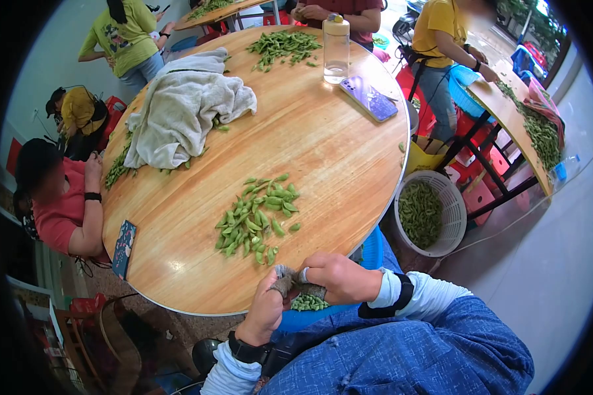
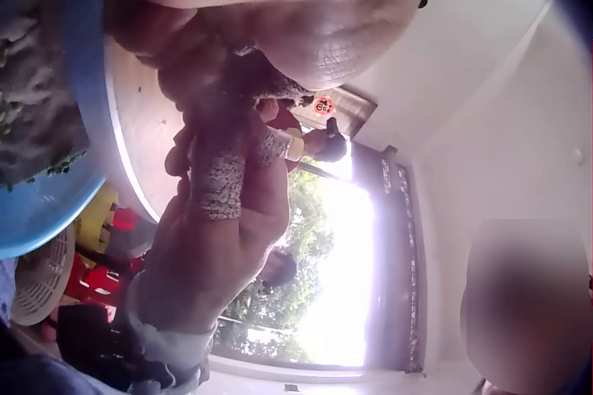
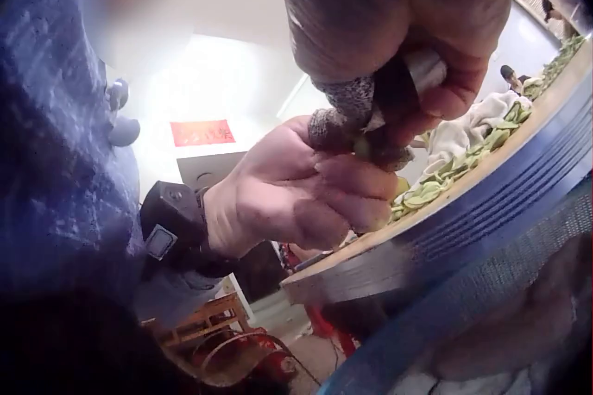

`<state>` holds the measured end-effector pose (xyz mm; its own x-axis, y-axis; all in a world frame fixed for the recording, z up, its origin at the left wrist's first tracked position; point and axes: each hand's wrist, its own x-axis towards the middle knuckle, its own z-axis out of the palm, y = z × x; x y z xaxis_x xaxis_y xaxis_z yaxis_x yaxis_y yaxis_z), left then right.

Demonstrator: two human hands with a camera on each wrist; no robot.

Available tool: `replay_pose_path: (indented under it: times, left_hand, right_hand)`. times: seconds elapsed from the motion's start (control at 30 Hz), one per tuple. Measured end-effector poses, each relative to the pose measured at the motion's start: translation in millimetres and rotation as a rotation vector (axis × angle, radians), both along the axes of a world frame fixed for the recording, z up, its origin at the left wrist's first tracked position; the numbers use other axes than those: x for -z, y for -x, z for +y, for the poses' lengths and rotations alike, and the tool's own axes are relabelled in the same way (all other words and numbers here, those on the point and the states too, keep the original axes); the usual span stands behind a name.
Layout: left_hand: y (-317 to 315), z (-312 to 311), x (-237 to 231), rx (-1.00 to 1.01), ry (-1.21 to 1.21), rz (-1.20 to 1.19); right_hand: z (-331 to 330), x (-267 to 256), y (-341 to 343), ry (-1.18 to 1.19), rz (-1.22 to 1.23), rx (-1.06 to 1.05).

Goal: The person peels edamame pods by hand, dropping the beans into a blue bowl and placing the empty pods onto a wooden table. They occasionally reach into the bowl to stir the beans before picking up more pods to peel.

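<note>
Over the table's near edge, my left hand [image 1: 265, 311] and right hand [image 1: 344, 280] meet with fingers curled, thumbs close together. Grey knitted covers [image 2: 222, 187] wrap some fingers and thumbs. Between the fingertips in the right wrist view shows a small green bit of an edamame pod [image 3: 362, 147], pinched by both hands and mostly hidden by them. Right below the hands, shelled green beans [image 1: 308, 303] lie in a blue basin [image 1: 373, 249]. A loose pile of edamame pods [image 1: 252, 224] spreads on the round wooden table [image 1: 336, 191] just beyond my hands.
A white basket [image 1: 456, 220] of pods stands on the floor at right. On the table are a grey cloth [image 1: 178, 112] over pods, a bottle [image 1: 336, 56], a purple phone [image 1: 370, 99] and a dark patterned phone [image 1: 124, 249]. Several people sit or stand around.
</note>
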<state>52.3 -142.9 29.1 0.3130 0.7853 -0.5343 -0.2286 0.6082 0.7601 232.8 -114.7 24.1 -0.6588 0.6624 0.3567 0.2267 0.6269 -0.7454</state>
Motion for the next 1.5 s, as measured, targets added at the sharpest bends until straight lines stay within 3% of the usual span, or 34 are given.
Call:
replay_pose_path:
  times: [0.1, 0.2, 0.3, 0.4, 0.5, 0.7, 0.8, 0.9, 1.0, 1.1, 1.2, 1.3, 1.37, 1.43, 1.5]
  left_hand:
    - [-12.1, -2.0, 1.6, -0.162, 0.031, -0.018]
    - [-3.5, -1.5, 7.2, -0.101, 0.035, -0.046]
    - [-2.2, 0.0, 1.1, -0.032, 0.015, -0.144]
    - [-0.7, -0.7, -2.6, -0.014, -0.103, -0.014]
    - [-10.5, -0.2, -20.0, -0.055, -0.176, 0.099]
    - [2.1, 3.9, -13.8, 0.019, -0.060, 0.047]
    - [7.1, 1.7, 5.4, -0.009, 0.002, -0.134]
    - [0.8, -4.7, 23.6, -0.110, 0.029, -0.136]
    - [-2.7, -6.9, 16.1, -0.116, 0.021, -0.146]
    - [-7.7, -13.6, 18.0, 0.059, -0.293, 0.068]
    - [-9.3, -16.0, 9.0, 0.452, -0.826, 0.595]
    - [-16.7, -14.3, -5.1, 0.596, -1.077, 0.701]
    - [-17.0, -8.7, 2.7, 0.496, -1.129, 0.594]
    - [-19.0, -1.5, 5.2, 0.333, -1.161, 0.553]
    - [-17.6, 14.4, -2.4, 0.225, -1.066, 0.768]
  right_hand:
    - [-1.7, -5.5, 0.2, -0.026, -0.022, -0.003]
    - [-4.0, -5.3, -1.2, 0.014, -0.048, 0.016]
    - [-2.6, -3.1, -2.6, 0.253, 0.131, 0.119]
    - [-0.5, -4.7, -7.4, 0.463, 0.231, 0.117]
    - [-0.2, -0.4, -5.0, 0.304, 0.222, 0.093]
    - [-3.6, -6.0, -1.3, 0.016, 0.042, 0.039]
    - [-2.6, -3.2, -1.2, -0.020, 0.021, 0.010]
    - [-5.8, -2.6, 1.5, -0.047, 0.033, -0.016]
    - [-8.7, -6.9, -1.1, 0.120, 0.092, 0.031]
    - [-0.4, -11.4, -27.7, 0.185, 0.130, 0.129]
    - [13.2, -21.9, -82.3, 0.089, 0.003, 0.391]
    - [13.8, -20.2, -137.0, 0.038, -0.246, 0.729]
    - [8.1, -26.9, -152.4, 0.078, -0.320, 0.899]
    - [5.8, -19.3, -163.0, 0.058, -0.271, 0.939]
    - [4.6, -14.1, -166.6, 0.043, -0.252, 0.974]
